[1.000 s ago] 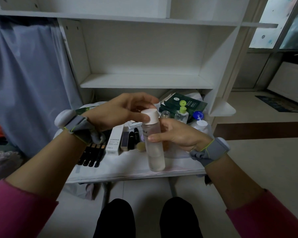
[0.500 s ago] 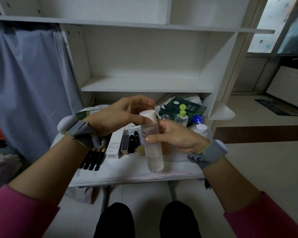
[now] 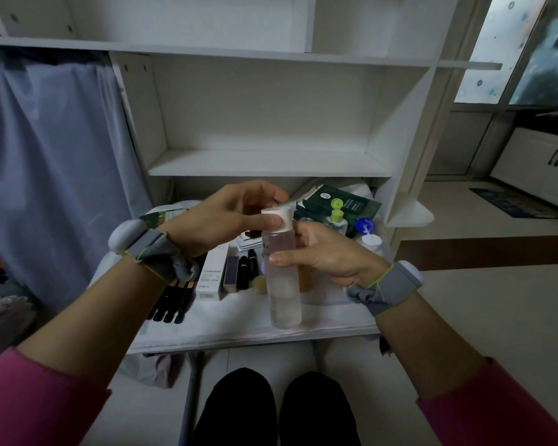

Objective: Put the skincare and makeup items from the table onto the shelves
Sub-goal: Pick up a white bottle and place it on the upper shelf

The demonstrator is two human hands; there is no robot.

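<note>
White shelves (image 3: 264,162) stand at the far side, with a blue curtain (image 3: 45,172) to their left. Below them a white desk (image 3: 239,329) carries the cosmetics: black pencils (image 3: 171,304) at the left, a white box (image 3: 211,272), dark lipsticks (image 3: 244,267), and at the far right a green box (image 3: 339,201), a green-capped bottle (image 3: 336,217) and a blue-capped bottle (image 3: 364,225). A clear bottle (image 3: 284,291) is upright over the desk's near edge; I cannot tell whether its base touches the top. The right grip (image 3: 329,255) is curled round the bottle's upper body. The left grip (image 3: 219,220) pinches its white cap (image 3: 279,217) between thumb and fingers.
</note>
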